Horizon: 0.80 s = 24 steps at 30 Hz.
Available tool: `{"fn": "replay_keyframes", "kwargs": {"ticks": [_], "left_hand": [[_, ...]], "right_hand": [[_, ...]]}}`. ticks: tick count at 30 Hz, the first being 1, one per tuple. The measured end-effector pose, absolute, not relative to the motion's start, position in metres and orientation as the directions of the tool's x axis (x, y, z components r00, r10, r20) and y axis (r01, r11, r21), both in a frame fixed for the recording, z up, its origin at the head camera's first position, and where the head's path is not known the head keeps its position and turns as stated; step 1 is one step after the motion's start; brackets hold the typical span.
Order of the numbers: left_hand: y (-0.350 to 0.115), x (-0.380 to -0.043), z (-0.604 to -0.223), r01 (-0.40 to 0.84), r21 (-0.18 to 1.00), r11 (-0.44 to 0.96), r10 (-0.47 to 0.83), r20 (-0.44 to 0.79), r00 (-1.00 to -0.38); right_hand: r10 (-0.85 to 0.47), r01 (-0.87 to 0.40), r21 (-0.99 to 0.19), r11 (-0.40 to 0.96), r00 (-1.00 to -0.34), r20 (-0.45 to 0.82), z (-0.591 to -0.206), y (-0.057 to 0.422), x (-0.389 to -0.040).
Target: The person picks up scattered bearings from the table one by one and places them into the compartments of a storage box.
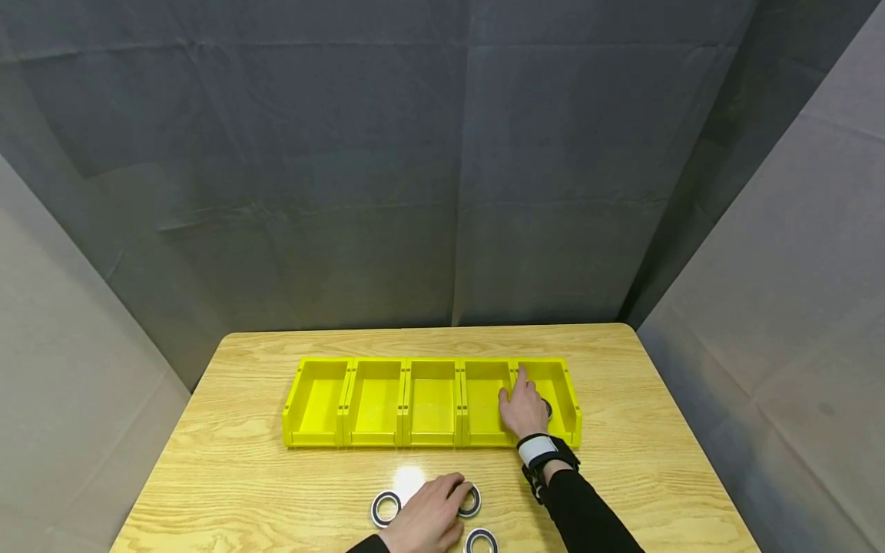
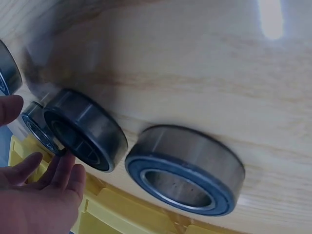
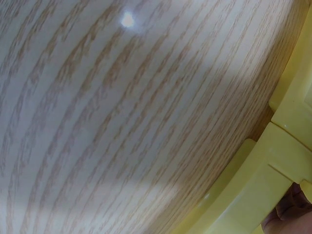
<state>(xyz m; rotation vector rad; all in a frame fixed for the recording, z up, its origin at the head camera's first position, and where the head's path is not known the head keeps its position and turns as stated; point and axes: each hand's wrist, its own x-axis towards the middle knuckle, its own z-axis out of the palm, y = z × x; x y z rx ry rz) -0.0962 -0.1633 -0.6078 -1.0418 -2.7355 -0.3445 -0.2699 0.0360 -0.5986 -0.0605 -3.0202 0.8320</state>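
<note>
Placement step, I'd judge: my right hand point(image 1: 525, 407) reaches over the yellow bin row point(image 1: 432, 438), index finger stretched toward the back along the join of the two right-end bins. Binned bearing point(image 1: 549, 408) shows just beside it in the rightmost bin point(image 1: 571, 398). Can't tell if it sits free or my hidden fingers hold it, so right grip unknown.

My left hand point(image 1: 427, 516) is down at the worktop point(image 1: 221, 430), fingers loosely bent, thumb apart, no grip visible; fingertips at the edge of the next bearing point(image 1: 476, 502). Left bearing point(image 1: 386, 496) and front bearing point(image 1: 481, 531) lie flat nearby.

Next move probably calls for the right hand clear of the bin, and thumb and fingers closed across the outer rim of the left hand's bearing. Smooth wall may slip; I'd pinch across the full diameter.

Materials: bearings are short thick rings, bare metal outer wall, dark blue-black face, round bore. Bins look like moulded plastic, glossy, boxy, five side by side. Worktop is pale streaky wood grain, shiny enough to throw glare. Creased grey cloth point(image 1: 332, 200) behind.
</note>
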Motion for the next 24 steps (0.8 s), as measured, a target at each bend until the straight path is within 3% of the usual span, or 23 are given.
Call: {"fn": "replay_keyframes", "kwargs": {"ticks": [8, 16, 24], "left_hand": [[-0.1605, -0.1006, -0.6072, 0.667, 0.137, 0.732, 0.624, 0.258, -0.738], [-0.1574, -0.1045, -0.6062, 0.640, 0.179, 0.747, 0.606, 0.211, -0.766], [-0.1546, -0.1040, -0.6091, 0.641, 0.174, 0.748, 0.598, 0.243, -0.764]], "right_hand": [[0.035, 0.012, -0.508, 0.861, -0.999, 0.036, -0.5993, 0.0359, -0.2682], [0.028, 0.024, -0.499, 0.866, -1.000, 0.000, -0.5961, 0.0358, -0.2681], [0.039, 0.042, -0.499, 0.865, -0.999, -0.017, -0.5931, 0.0353, -0.2681]]}}
